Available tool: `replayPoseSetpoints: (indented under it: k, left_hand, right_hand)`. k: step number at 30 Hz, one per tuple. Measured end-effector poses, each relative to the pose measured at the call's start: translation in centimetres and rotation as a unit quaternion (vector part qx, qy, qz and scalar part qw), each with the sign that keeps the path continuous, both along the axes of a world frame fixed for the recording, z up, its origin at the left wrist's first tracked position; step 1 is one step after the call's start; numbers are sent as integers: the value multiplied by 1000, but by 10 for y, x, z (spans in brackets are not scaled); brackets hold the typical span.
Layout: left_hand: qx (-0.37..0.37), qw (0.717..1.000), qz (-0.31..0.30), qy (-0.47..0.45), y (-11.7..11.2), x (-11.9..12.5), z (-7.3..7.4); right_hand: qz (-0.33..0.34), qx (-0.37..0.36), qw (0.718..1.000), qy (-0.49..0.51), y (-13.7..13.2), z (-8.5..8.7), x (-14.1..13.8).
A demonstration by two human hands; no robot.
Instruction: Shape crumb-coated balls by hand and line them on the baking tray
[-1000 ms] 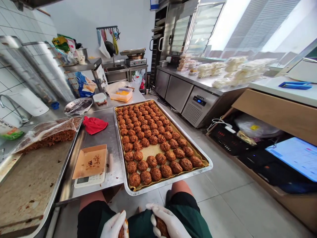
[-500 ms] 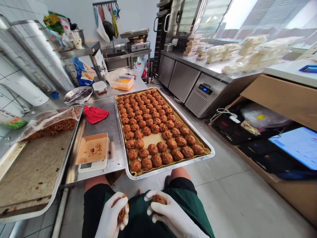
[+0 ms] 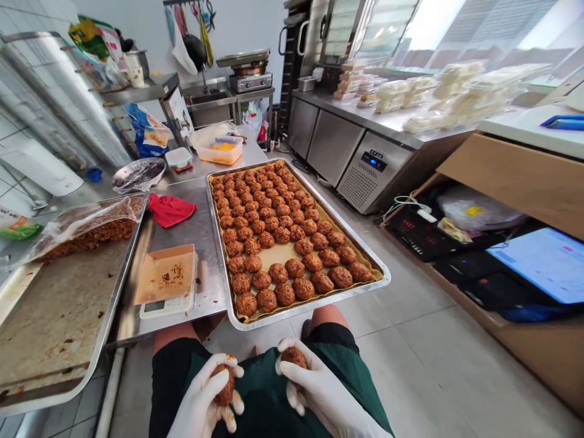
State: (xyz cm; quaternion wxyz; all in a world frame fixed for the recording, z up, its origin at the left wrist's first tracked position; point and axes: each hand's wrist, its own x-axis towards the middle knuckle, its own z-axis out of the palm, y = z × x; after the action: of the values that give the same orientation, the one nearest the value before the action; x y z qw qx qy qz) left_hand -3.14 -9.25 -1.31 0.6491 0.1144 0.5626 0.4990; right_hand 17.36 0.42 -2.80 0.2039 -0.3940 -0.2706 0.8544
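my left hand (image 3: 205, 398) is cupped round one brown ball (image 3: 224, 384), gloved fingers curled under and over it, thumb on top, low over my lap. my right hand (image 3: 314, 395) is closed loosely on a second ball (image 3: 294, 358), which sits up at the fingertips w/ its top showing. vs half a sec ago both balls sit higher and more exposed, esp. the left one, which was mostly hidden in the palm. i'd judge the shaping is about done on both. hands are apart, not touching, green apron between them.

just beyond my knees the near edge of the big tray (image 3: 301, 312) overhangs the steel table (image 3: 194, 225). it's lined w/ a mat and packed w/ rows of the same balls (image 3: 267, 299); a bare patch (image 3: 276, 253) shows mid-tray toward the near end. left of it, at the table's near edge, a scale (image 3: 166, 305) carries a shallow cardboard dish (image 3: 166, 275) w/ crumbs. further left a 2nd tray (image 3: 68, 310), mostly scraped bare, holds leftover mix (image 3: 86, 234) under plastic at its far end. a red cloth (image 3: 170, 208) lies past the scale, and a tub (image 3: 220, 150) stands at the far edge.
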Motion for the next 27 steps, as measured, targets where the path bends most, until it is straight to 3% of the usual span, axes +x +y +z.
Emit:
replayPoseSetpoints:
  k: [4, 7, 11, 14, 17, 19, 23, 27]
  left_hand:
    - [-35, 996, 40, 74, 2, 3, -3]
    - [-8, 996, 58, 71, 6, 7, -8]
    - [-8, 996, 32, 82, 2, 3, -3]
    - [-3, 995, -22, 100, -3, 2, -1]
    - [-69, 985, -53, 151, -1, 5, -3]
    - [-85, 982, -44, 165, 1, 5, -5]
    - [-29, 990, -64, 126, -2, -1, -9]
    - [-23, 991, -26, 132, -6, -3, -26]
  right_hand:
    - [19, 47, 997, -61, -1, -11, -4]
    - [0, 42, 996, -85, -4, -16, -12]
    - [-5, 58, 998, -21, -7, -10, -10]
    - [5, 89, 995, -50, -7, -11, -8]
    - [-4, 110, 990, -89, -5, -18, -11]
    - [-24, 88, 992, -83, -3, -20, -11]
    - [-56, 35, 997, -44, -1, -17, -6]
    - [-45, 34, 995, -84, -2, -26, -6]
